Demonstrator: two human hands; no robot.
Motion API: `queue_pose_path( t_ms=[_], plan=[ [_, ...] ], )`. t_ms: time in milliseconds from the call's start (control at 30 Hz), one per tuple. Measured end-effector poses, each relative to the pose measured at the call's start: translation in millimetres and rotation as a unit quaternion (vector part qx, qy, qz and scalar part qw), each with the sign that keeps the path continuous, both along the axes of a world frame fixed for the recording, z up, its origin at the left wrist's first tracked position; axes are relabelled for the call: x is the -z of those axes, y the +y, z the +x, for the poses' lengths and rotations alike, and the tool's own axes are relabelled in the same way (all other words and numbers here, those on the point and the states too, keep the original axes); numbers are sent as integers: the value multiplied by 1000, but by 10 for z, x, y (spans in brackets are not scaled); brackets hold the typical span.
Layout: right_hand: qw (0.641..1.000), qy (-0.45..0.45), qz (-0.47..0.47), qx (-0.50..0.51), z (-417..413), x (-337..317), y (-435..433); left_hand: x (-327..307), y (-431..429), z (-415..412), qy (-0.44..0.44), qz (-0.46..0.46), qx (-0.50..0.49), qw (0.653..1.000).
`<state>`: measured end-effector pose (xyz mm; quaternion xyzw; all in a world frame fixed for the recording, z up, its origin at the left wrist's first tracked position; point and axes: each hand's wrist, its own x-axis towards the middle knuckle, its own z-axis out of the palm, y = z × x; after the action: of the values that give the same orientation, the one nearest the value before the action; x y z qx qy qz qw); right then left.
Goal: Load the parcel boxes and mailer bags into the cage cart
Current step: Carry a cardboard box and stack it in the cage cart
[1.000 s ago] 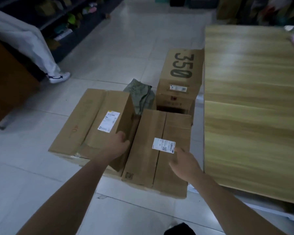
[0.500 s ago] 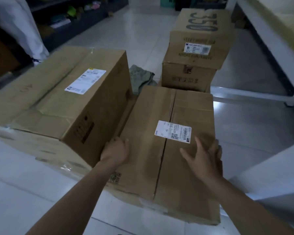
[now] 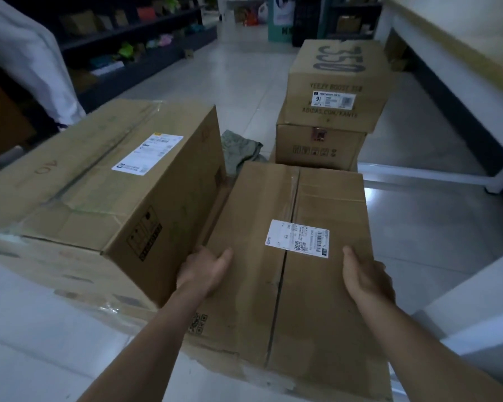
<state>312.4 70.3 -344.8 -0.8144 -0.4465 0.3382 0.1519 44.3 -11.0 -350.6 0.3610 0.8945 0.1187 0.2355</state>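
- Where the flat parcel box (image 3: 253, 216) lies on the tiled floor (image 3: 244, 82), it sits between the two hands, label up.
- The left hand (image 3: 204, 271) clasps its left edge, thumb on top, fingers tucked down beside the tall carton (image 3: 99, 181) that touches that side.
- The right hand (image 3: 366, 281) clasps the right edge likewise, thumb on top.
- Beyond the box lie a crumpled olive bag (image 3: 240, 149) and two stacked cartons (image 3: 331, 111), the upper marked 350.

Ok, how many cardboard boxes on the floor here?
4: the large box at left, the flat box in the middle, and the 350 shoebox stacked on a plain box behind. More may be hidden.
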Motion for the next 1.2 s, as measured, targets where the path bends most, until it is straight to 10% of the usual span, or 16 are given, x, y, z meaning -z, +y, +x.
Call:
queue_pose_path(
  t_ms=[567, 1200],
  plan=[
    [990, -35, 133, -32, -121, -1473, 77, -1584, 73, -160, 73, 133, 1, 988],
    [992, 55, 86, -74, -291, -5005, -267, -5332, -567, -329, 11, 91, -19, 996]
  ],
)
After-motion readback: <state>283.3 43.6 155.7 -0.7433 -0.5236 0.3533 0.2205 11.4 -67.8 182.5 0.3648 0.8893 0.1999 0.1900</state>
